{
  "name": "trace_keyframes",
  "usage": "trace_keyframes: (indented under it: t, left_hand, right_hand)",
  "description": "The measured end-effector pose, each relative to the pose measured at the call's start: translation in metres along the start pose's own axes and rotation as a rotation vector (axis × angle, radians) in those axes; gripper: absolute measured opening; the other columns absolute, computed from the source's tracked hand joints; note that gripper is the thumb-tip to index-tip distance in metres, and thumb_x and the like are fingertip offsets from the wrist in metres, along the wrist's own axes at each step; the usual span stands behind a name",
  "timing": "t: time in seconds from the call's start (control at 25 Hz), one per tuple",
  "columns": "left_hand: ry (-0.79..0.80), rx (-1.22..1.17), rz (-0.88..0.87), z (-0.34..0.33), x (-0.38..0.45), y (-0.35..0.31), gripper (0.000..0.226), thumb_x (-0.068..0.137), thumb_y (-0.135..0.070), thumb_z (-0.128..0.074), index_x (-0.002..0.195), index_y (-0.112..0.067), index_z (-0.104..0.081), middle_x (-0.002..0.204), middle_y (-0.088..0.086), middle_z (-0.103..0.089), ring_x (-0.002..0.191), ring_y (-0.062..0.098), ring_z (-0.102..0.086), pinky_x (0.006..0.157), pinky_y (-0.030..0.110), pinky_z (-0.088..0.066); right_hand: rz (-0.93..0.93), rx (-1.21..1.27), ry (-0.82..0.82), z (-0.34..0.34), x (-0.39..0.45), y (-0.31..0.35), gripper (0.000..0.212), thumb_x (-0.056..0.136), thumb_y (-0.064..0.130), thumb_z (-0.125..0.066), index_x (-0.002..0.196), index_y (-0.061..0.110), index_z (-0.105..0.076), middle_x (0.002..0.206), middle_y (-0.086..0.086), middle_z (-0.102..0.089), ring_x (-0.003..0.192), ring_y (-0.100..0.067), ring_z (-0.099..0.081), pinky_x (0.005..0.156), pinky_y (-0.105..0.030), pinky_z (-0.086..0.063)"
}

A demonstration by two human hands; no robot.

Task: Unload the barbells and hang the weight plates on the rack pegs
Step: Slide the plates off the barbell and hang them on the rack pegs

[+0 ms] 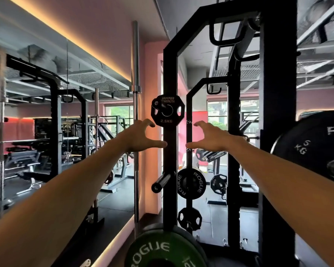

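Note:
A small black 2.5 kg plate (167, 109) hangs on an upper peg of the black rack upright (170, 157). My left hand (141, 136) is spread open just below and left of it, holding nothing. My right hand (210, 138) is spread open on the other side of the upright, also holding nothing. Lower on the upright a bare peg (161, 182) sticks out toward me. A black Rogue plate (191, 183) and a smaller black plate (189, 218) hang beyond the upright. A green Rogue plate (162, 249) sits at the upright's foot.
A thick black rack post (278, 132) stands at right, with a large black plate (314, 151) beside it. A barbell (136, 132) stands upright against the pink wall corner. A mirror at left reflects benches and racks.

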State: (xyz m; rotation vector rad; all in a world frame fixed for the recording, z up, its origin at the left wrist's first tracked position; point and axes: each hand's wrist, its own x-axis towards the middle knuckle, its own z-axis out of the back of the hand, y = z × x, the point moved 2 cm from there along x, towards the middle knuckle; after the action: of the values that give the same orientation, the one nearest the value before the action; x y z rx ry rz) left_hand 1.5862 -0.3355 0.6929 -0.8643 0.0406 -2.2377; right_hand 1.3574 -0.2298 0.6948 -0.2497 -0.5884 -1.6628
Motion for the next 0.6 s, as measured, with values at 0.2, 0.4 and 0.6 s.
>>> trace_keyframes:
  t: [0.2,0.4,0.6]
  left_hand:
    - [0.027,-0.037,-0.014,0.005,-0.071,-0.057,0.090,0.064,-0.073,-0.072,0.136,-0.029,-0.042,0.145,0.005,-0.041,0.127,0.024,-0.047,0.105,0.045,-0.041]
    - [0.059,-0.093,-0.044,-0.006,-0.104,-0.119,0.091,0.068,-0.066,-0.074,0.141,-0.023,-0.041,0.141,0.008,-0.045,0.122,0.023,-0.048,0.095,0.035,-0.041]
    - [0.106,-0.119,-0.099,-0.026,-0.110,-0.193,0.097,0.063,-0.072,-0.074,0.141,-0.024,-0.039,0.147,0.008,-0.041,0.125,0.025,-0.048,0.099,0.039,-0.043]
  right_hand:
    - [-0.016,-0.019,0.024,0.029,-0.086,-0.001,0.093,0.076,0.061,-0.068,0.149,0.027,-0.021,0.154,-0.004,-0.030,0.135,-0.030,-0.040,0.110,-0.047,-0.031]
    - [-0.079,-0.008,0.052,0.055,-0.153,-0.034,0.095,0.072,0.065,-0.069,0.147,0.029,-0.023,0.154,-0.003,-0.031,0.135,-0.028,-0.040,0.110,-0.046,-0.033]
    - [-0.187,-0.049,0.006,0.104,-0.217,-0.097,0.096,0.070,0.068,-0.068,0.147,0.029,-0.026,0.155,-0.001,-0.030,0.137,-0.026,-0.038,0.112,-0.051,-0.028]
